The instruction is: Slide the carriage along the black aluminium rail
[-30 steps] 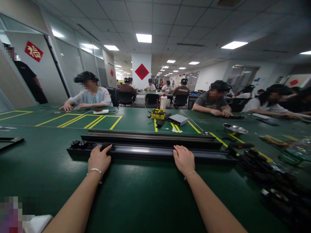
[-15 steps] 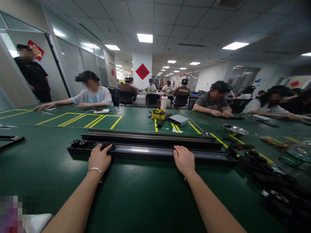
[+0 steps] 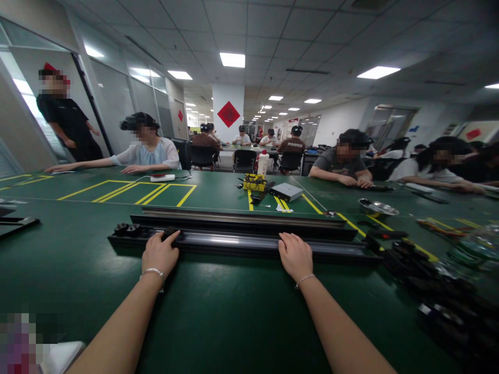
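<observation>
A long black rail with a shiny channel lies crosswise on the green table in front of me. My left hand is at its left part, fingers closed about a small black block that sits in the channel. My right hand grips the rail right of its middle, with fingers bent over the near edge and their tips partly hidden. Two small black blocks sit at the rail's left end. Directly behind lies a second black rail, parallel to the first and touched by neither hand.
Many black parts are heaped at the right, near a clear plastic bottle. A metal bowl, grey box and yellow box stand farther back. A black frame lies left. Seated co-workers line the far side.
My hands and the rails have stayed in place. At the far left, the standing person has shifted rightward, and the seated person's outstretched hand has moved slightly left.
</observation>
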A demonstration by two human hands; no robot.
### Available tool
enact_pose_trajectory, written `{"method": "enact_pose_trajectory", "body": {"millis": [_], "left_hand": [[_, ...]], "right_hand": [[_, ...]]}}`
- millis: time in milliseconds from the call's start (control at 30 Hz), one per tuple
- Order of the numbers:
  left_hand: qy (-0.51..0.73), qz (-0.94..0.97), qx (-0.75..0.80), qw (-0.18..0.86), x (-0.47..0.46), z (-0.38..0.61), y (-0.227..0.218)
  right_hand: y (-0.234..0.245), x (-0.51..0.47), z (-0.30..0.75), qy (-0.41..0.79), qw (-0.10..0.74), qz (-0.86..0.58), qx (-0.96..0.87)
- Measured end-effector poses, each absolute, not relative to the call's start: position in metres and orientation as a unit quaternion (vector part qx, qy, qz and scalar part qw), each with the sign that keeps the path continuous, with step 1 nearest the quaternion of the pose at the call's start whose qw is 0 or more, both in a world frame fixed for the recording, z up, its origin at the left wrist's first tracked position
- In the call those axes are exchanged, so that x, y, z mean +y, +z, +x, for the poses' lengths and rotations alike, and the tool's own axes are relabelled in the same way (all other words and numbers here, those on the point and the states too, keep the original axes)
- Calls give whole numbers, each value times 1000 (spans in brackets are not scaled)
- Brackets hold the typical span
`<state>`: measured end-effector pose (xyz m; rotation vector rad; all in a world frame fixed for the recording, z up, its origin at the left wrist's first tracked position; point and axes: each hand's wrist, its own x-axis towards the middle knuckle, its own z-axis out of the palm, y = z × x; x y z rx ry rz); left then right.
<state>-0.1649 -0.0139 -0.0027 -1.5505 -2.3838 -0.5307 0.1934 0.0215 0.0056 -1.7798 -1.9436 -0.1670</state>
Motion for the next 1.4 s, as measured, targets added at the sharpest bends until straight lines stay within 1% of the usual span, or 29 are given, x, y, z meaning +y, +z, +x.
{"method": "enact_pose_trajectory", "body": {"millis": [333, 733, 1400], "left_hand": [[-178, -535, -815, 132, -13, -166, -3], [-179, -532, -820, 112, -14, -165, -1], [-190, -534, -816, 111, -14, -166, -3]], "right_hand": [[5, 22, 193, -69, 245, -652, -714], [7, 21, 192, -58, 241, -659, -710], [6, 22, 193, -59, 236, -659, -712]]}}
